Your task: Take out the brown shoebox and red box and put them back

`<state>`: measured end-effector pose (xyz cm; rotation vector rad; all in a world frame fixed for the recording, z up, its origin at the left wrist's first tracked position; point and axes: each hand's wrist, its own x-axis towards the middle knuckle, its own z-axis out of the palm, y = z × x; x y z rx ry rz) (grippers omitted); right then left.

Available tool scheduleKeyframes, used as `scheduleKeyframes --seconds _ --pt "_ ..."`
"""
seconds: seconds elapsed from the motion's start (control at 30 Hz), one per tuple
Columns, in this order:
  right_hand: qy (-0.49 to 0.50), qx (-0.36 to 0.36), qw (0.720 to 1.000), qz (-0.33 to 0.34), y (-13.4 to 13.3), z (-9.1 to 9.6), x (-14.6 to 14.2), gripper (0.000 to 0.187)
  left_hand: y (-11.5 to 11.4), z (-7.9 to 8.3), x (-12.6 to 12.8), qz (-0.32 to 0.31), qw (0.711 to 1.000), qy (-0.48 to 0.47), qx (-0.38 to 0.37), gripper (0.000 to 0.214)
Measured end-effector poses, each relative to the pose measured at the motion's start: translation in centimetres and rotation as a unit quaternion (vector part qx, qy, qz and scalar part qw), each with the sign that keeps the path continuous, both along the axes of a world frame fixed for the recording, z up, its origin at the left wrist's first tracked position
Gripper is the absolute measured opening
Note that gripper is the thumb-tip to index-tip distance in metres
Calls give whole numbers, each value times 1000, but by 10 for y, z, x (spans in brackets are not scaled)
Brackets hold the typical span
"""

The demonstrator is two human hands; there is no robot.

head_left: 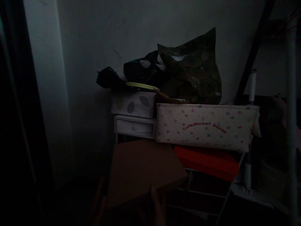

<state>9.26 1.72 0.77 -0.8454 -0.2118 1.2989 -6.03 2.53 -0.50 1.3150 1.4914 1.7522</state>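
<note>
A brown cardboard box (pixel 144 172) is tilted in front of me, its broad flat top facing up. My right hand (pixel 157 202) grips its near edge, with the thumb up against the rim and the other fingers mostly lost in shadow below. Along the box's left side, my left hand (pixel 100 197) lies against it, dim and blurred, fingers pointing upward. The far end of the box reaches a small white drawer unit (pixel 135 126). Just right of the box is a flat red-orange box (pixel 207 161).
A white fabric bin (pixel 204 125) printed with stars and "Cute Sweet Babies" sits above the red-orange box. Left of it is a leaf-patterned box (pixel 134 103) under black bags (pixel 144 69). A dark patterned bag (pixel 195 69) leans on the wall. White poles (pixel 291 125) stand right.
</note>
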Motion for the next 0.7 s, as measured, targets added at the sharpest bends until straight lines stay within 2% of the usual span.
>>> scheduleKeyframes --seconds 0.13,0.2,0.3,0.37,0.47,0.53,0.6,0.7 --pt "48 46 998 -8 11 23 -7 98 0 7 11 -19 999 49 10 76" --pt "48 75 996 5 13 31 -8 101 7 14 20 7 996 82 16 83" --pt "-1 92 995 33 15 37 -3 98 30 27 28 59 989 133 27 81" --pt "-67 90 993 38 18 35 5 94 48 34 30 90 984 146 39 77" --pt "-189 87 978 -11 30 23 23 91 71 37 31 145 974 161 66 76" --pt "-256 91 962 -26 41 13 38 88 81 34 36 163 960 206 98 78" --pt "-292 102 951 -10 51 5 51 85 88 29 43 167 943 265 117 74" --pt "-307 128 943 19 62 -5 69 80 95 21 54 157 924 335 91 65"
